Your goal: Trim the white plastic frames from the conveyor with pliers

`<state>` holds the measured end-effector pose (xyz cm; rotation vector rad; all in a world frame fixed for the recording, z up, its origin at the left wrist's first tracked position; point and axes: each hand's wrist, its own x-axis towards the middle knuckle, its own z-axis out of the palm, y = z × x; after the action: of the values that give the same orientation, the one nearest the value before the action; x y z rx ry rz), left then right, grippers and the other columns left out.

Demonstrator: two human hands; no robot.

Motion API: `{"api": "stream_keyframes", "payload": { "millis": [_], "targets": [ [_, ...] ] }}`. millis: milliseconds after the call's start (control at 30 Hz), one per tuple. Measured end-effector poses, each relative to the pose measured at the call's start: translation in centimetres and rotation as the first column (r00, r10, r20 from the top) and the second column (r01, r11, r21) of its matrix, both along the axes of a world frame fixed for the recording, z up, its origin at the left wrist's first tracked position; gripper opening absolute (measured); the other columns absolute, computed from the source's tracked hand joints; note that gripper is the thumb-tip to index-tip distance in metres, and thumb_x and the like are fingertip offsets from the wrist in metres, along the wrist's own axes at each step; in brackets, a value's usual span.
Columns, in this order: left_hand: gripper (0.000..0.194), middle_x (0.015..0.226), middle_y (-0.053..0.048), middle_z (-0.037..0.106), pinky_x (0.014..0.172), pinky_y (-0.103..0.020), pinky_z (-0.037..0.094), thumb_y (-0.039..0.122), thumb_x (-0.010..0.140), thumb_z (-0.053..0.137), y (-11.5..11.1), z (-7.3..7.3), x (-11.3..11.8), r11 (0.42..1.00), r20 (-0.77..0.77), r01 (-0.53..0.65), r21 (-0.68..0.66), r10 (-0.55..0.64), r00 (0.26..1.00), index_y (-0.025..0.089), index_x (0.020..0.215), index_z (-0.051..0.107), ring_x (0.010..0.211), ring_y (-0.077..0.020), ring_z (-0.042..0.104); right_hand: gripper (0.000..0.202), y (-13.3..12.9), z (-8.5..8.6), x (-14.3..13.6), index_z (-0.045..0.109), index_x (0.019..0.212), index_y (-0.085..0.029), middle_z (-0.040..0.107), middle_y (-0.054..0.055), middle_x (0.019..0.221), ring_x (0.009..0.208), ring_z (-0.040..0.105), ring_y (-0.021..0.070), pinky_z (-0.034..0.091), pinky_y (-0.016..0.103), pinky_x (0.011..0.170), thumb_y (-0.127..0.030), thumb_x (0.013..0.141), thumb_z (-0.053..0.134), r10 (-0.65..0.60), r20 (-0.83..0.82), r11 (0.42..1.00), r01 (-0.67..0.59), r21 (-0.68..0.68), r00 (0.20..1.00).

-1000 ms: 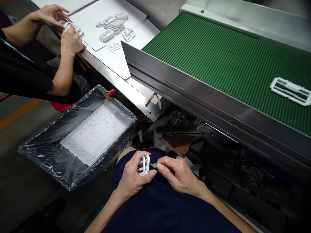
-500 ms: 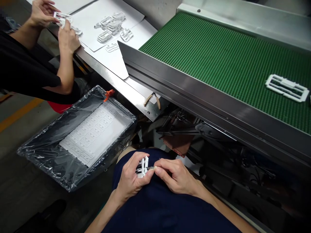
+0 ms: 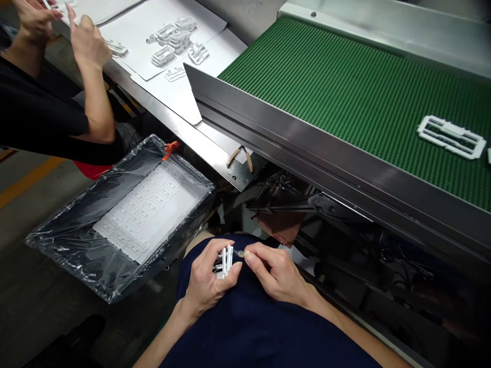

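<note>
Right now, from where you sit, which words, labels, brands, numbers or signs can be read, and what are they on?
"NESIN" or perhaps "RESIN": red letters on the brown package below the green belt; small and slanted, so the first letter is uncertain.
White pieces in the tray: marks too small to tell whether they are lettering.
White part in the left hand: nothing readable.

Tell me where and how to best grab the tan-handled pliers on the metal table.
Probably by both tan handles, coming from your near side: they splay open toward you, while the pliers' head points away, toward the conveyor's metal side wall. Your left hand holds a white part, your right hand a small metal tool; free one first.
</note>
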<state>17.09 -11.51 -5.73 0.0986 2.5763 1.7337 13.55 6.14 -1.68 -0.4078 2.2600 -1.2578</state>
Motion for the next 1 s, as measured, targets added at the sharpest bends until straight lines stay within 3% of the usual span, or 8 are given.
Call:
{"api": "stream_keyframes", "payload": {
  "millis": [133,267,400,567,733,833,1000],
  "targets": [
    [0.032,0.098,-0.005,0.06,0.073,-0.027,0.048,0.033,0.081,0.061,-0.2,-0.1,0.1,1.0,0.029,0.016,0.006,-0.017,0.999,0.021,0.108,0.05,0.082,-0.0173,0.06,0.023,-0.6,0.0,-0.6,0.056,0.091,-0.019,0.053,-0.002,0.068,0.058,0.044,0.0087,0.034,0.022,0.056,-0.036,0.092,0.041,-0.074,0.143,0.995,0.082,-0.05,0.987],
    [0.036,0.1,-0.007,0.06,0.077,-0.029,0.048,0.037,0.08,0.062,-0.3,-0.2,0.0,0.998,-0.015,0.048,-0.031,-0.048,0.999,0.02,0.11,0.049,0.087,-0.0195,0.06,0.026,-1.3,0.2,-1.4,0.053,0.076,-0.018,0.044,-0.005,0.062,0.055,0.037,0.0076,0.03,0.021,0.05,-0.041,0.087,0.049,-0.08,0.26,0.994,0.098,-0.058,0.962],
    [0.037,0.098,-0.007,0.06,0.079,-0.031,0.048,0.036,0.078,0.065,-0.2,-0.4,-0.2,0.99,-0.092,0.043,-0.131,-0.055,0.994,0.019,0.107,0.049,0.088,-0.0211,0.059,0.024,-1.9,0.7,-2.1,0.044,0.069,-0.018,0.045,-0.005,0.061,0.055,0.038,0.0075,0.027,0.022,0.051,-0.034,0.088,0.048,0.02,0.194,1.0,-0.02,0.001,0.981],
    [0.041,0.099,-0.007,0.061,0.08,-0.033,0.048,0.04,0.077,0.067,-0.2,-0.7,-0.1,0.988,-0.05,0.026,-0.152,-0.034,0.998,0.02,0.108,0.049,0.09,-0.022,0.06,0.013,-2.2,0.8,-2.2,0.042,0.074,-0.019,0.049,-0.004,0.065,0.058,0.042,0.0082,0.027,0.023,0.055,-0.019,0.086,0.044,0.097,0.093,0.992,-0.104,0.076,0.991],
    [0.059,0.093,-0.004,0.063,0.07,-0.029,0.051,0.056,0.066,0.069,-0.2,-0.5,0.3,0.984,0.034,-0.049,-0.169,0.055,0.998,0.021,0.109,0.049,0.075,-0.0182,0.061,0.021,-1.6,-0.7,-2.3,0.042,0.069,-0.019,0.045,-0.004,0.063,0.057,0.04,0.0085,0.03,0.021,0.053,-0.027,0.088,0.044,-0.133,0.182,0.991,0.128,0.04,0.974],
    [0.059,0.087,-0.002,0.063,0.062,-0.027,0.051,0.06,0.063,0.069,-0.1,-0.3,0.2,0.984,0.063,-0.059,-0.169,0.071,0.996,0.022,0.104,0.05,0.067,-0.0157,0.059,0.013,-1.4,-1.1,-2.5,0.05,0.08,-0.019,0.049,-0.004,0.067,0.06,0.043,0.009,0.035,0.021,0.055,-0.031,0.085,0.052,-0.251,0.244,0.966,0.257,0.009,0.937],
    [0.058,0.086,-0.002,0.064,0.061,-0.027,0.05,0.061,0.063,0.068,-0.1,-0.3,-0.2,0.988,0.05,-0.037,-0.149,0.044,0.998,0.022,0.101,0.049,0.068,-0.0163,0.061,0.022,-1.9,-1.0,-2.6,0.054,0.083,-0.016,0.054,-0.001,0.074,0.065,0.048,0.0098,0.039,0.022,0.058,-0.038,0.084,0.054,-0.127,0.429,0.957,0.224,-0.183,0.894]
  ]
}}
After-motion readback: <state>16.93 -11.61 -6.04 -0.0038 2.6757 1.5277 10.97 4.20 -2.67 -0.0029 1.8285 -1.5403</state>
